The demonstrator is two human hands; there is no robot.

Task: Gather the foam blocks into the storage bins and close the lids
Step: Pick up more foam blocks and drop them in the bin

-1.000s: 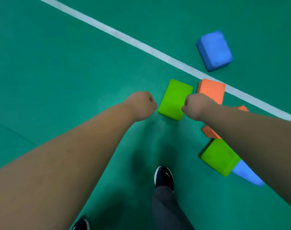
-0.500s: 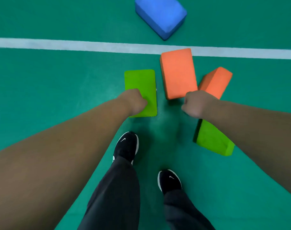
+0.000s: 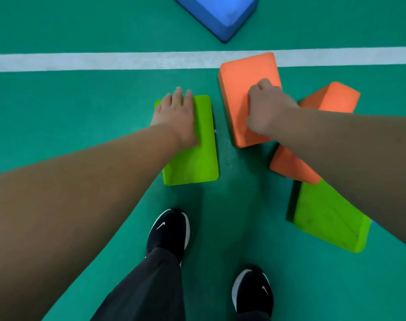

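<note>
Both hands have come down onto blocks since half a second ago; back then they were fists hovering just short of them. Now the left hand lies flat, fingers straight, over the far left corner of the green block, holding nothing yet. The right hand sits on top of the orange block with fingers curled, and honestly I can't tell if it's hooked an edge or is just resting there.

Both blocks lie flat on the green floor, just this side of the white line. A second orange block and a second green block sit piled to the right, and a blue block lies past the line. No bins in view.

Handling-wise, my guess is these are light, a bit squishy foam with a matte, grippy skin, so no fragility worries. I'd pinch across the narrow width, thumb on one long side, fingers on the other, one block per hand.
</note>
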